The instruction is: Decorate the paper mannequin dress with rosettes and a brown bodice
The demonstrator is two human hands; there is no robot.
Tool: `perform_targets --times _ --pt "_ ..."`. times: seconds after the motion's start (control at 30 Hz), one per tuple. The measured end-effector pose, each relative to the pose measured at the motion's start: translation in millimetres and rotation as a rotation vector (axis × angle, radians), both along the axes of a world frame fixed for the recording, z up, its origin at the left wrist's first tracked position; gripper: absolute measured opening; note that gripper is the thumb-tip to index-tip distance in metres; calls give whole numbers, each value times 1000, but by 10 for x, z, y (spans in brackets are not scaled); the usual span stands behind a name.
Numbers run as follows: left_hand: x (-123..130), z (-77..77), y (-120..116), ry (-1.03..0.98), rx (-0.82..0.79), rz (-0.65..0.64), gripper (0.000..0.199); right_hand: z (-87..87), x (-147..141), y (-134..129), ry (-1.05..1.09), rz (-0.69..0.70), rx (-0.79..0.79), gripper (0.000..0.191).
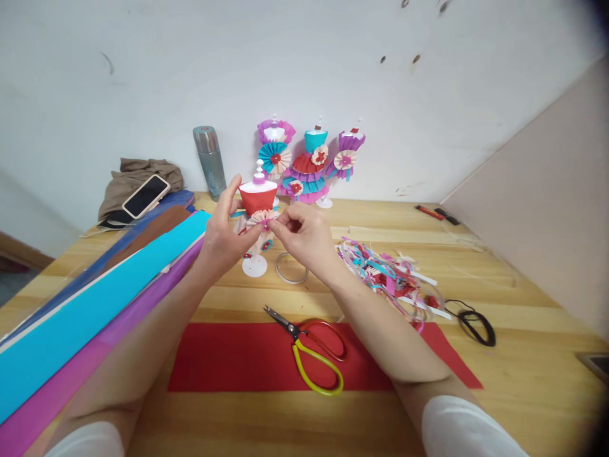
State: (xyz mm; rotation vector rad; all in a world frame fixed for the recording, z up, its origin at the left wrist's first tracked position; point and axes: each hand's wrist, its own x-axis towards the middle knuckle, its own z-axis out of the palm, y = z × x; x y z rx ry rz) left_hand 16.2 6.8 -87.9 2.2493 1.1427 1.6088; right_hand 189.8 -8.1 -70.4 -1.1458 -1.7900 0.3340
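1. A person's left hand (223, 231) is bracing the left side of a small dress form (258, 202); its thumb is reaching the pink rosette (262, 218) at the waist. A forefinger is pointing upward, while the other fingers are hiding behind, so their grip cannot be told.
2. The right hand (307, 236) is pinching the rosette's centre between thumb and forefinger, its remaining fingers curling inward.
3. The form, wearing a red bodice, is standing upright on a white round base near the table's middle.
4. Three decorated forms (275, 152) (316, 143) (349, 143) are standing farther back by the wall, a flask (209, 163) to their left. The flask is showing a faint marking too small to read.
5. A phone (146, 197) is lying on brown cloth (127, 179) at far left, and coloured sheets (104, 285) are stretching nearer.
6. Open scissors (294, 331) are resting on a red strip (223, 357) at the near side; a thin ring (292, 280) is lying beyond them.
7. Paper scraps (380, 270) are heaping at right, beside a black cord (486, 334); a red-and-black pen-like item (431, 213) is lying farther away.
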Motion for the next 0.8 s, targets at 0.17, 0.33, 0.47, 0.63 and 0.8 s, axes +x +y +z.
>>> perform_targets --times 0.17,0.33,0.47,0.63,0.8 --pt "14 -11 7 -40 -35 -15 86 0 -4 0 -5 -24 19 29" --pt "-11 -37 33 -54 -64 -35 90 73 43 -29 -14 4 -24 28" --pt "-27 -56 58 -71 -66 -67 93 131 85 -55 -5 8 -35 27" --pt "-22 -54 61 -111 -76 -131 92 139 86 -63 -20 36 -37 27" --pt "-18 -24 39 -103 -89 -157 89 92 51 -42 -71 36 -39 30"
